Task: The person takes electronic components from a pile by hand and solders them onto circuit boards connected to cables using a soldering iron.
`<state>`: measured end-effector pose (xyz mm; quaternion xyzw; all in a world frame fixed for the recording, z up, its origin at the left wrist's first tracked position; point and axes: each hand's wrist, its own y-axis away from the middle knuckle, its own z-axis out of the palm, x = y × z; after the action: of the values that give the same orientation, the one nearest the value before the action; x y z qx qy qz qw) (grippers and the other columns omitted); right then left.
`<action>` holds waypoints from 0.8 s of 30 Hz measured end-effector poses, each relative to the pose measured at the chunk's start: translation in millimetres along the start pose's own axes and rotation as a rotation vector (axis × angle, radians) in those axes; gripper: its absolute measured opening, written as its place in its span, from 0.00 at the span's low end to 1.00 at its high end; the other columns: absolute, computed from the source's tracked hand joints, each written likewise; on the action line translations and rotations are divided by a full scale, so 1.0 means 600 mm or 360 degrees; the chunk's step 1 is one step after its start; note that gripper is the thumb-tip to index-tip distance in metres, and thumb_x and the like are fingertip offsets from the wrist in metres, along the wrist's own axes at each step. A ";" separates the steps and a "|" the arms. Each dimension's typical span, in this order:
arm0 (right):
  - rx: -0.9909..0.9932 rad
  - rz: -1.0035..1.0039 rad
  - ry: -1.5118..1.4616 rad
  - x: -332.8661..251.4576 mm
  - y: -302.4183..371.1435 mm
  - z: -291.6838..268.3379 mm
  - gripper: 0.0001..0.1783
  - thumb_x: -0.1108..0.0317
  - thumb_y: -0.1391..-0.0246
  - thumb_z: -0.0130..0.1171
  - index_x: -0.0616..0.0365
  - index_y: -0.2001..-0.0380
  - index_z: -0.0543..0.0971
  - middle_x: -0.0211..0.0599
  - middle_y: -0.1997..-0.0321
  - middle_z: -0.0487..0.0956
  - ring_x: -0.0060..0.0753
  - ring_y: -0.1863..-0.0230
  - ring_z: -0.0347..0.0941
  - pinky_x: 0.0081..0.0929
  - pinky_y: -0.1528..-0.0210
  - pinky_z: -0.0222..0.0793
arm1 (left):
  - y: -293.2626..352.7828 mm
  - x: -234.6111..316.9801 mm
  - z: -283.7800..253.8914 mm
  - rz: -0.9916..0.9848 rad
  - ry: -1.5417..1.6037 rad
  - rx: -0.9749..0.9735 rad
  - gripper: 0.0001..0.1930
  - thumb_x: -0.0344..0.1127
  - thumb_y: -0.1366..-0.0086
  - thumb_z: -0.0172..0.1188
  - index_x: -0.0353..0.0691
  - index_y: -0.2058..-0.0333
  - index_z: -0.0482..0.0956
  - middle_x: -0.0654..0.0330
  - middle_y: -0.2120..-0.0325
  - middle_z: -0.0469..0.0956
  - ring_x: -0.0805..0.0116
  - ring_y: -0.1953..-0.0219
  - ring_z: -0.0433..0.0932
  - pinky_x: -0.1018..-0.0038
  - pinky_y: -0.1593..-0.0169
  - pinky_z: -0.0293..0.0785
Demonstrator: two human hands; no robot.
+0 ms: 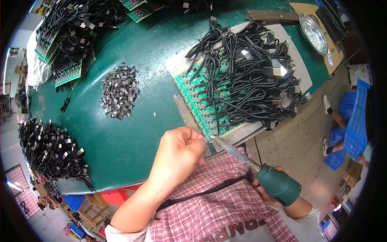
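Note:
A green circuit board panel lies on a pale sheet on the bench, with bundled black USB cables attached across it. My right hand is closed around the green handle of a soldering iron. The iron's tip meets the near corner of the board panel. Just left of that tip, my left hand is pinched by the panel's edge. Whatever sits between its fingertips is too small to make out.
A pile of small metal connectors sits mid-bench. Heaps of black cables lie at left, with more boards and cables behind. A metal dish and a bar are at far right. Blue crates and a person's legs are beyond.

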<state>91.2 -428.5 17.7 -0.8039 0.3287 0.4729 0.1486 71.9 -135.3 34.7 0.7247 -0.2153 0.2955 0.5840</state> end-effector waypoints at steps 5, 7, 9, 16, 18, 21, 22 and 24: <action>-0.0002 -0.0142 0.0153 -0.003 -0.011 0.001 0.05 0.75 0.53 0.62 0.56 0.70 0.80 0.32 0.71 0.83 0.29 0.72 0.78 0.22 0.71 0.72 | -0.001 -0.002 0.000 0.0006 -0.0005 -0.0002 0.07 0.31 0.38 0.56 0.34 0.73 0.76 0.65 0.86 0.74 0.81 0.85 0.68 0.83 0.81 0.62; 0.0016 -0.0076 0.0062 0.006 -0.001 0.007 0.05 0.74 0.53 0.63 0.57 0.70 0.80 0.31 0.71 0.83 0.29 0.72 0.78 0.21 0.71 0.72 | 0.000 -0.002 0.000 0.0010 -0.0003 -0.0002 0.07 0.31 0.38 0.56 0.34 0.73 0.76 0.65 0.86 0.74 0.81 0.85 0.68 0.83 0.81 0.62; 0.0034 -0.0009 -0.0029 0.009 0.001 0.009 0.06 0.72 0.53 0.64 0.57 0.69 0.80 0.30 0.70 0.83 0.28 0.72 0.79 0.20 0.71 0.72 | 0.000 -0.002 -0.001 0.0013 -0.0002 -0.0002 0.07 0.31 0.38 0.56 0.34 0.73 0.76 0.65 0.86 0.74 0.81 0.85 0.68 0.83 0.81 0.62; -0.0052 0.0062 -0.0062 0.009 0.004 0.001 0.09 0.69 0.57 0.66 0.58 0.70 0.79 0.30 0.70 0.82 0.26 0.74 0.79 0.19 0.72 0.72 | 0.000 -0.003 -0.001 0.0028 0.0016 -0.0003 0.07 0.31 0.38 0.56 0.34 0.73 0.76 0.65 0.86 0.74 0.82 0.86 0.66 0.83 0.82 0.60; -0.0032 0.0189 -0.0206 0.006 0.004 0.000 0.10 0.69 0.58 0.66 0.58 0.70 0.79 0.29 0.70 0.82 0.25 0.74 0.78 0.18 0.73 0.71 | 0.000 -0.002 -0.001 0.0028 0.0030 -0.0009 0.07 0.31 0.38 0.56 0.34 0.74 0.76 0.65 0.86 0.74 0.82 0.86 0.66 0.83 0.82 0.59; -0.0071 -0.0123 0.0191 0.007 -0.001 -0.006 0.10 0.71 0.60 0.66 0.57 0.70 0.79 0.28 0.69 0.82 0.25 0.75 0.77 0.18 0.74 0.69 | -0.001 0.001 0.001 0.0012 0.0020 -0.0003 0.07 0.31 0.37 0.56 0.35 0.74 0.76 0.65 0.86 0.74 0.82 0.86 0.67 0.83 0.82 0.60; -0.0060 -0.0097 0.0196 0.008 0.002 -0.006 0.09 0.72 0.60 0.65 0.57 0.71 0.79 0.28 0.70 0.82 0.25 0.76 0.76 0.18 0.75 0.68 | -0.001 0.001 0.001 0.0016 0.0014 -0.0001 0.07 0.31 0.37 0.56 0.34 0.74 0.76 0.65 0.86 0.74 0.82 0.86 0.67 0.83 0.82 0.60; -0.0049 -0.0072 0.0200 0.009 0.011 -0.005 0.08 0.74 0.60 0.65 0.57 0.71 0.80 0.28 0.70 0.82 0.25 0.76 0.76 0.18 0.75 0.68 | -0.001 0.000 0.000 0.0020 0.0010 0.0002 0.07 0.31 0.37 0.56 0.34 0.73 0.76 0.64 0.86 0.74 0.82 0.85 0.67 0.83 0.82 0.60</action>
<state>90.6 -436.9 14.8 -0.8414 0.3118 0.4230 0.1259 72.3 -135.4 34.4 0.7228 -0.2178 0.3015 0.5824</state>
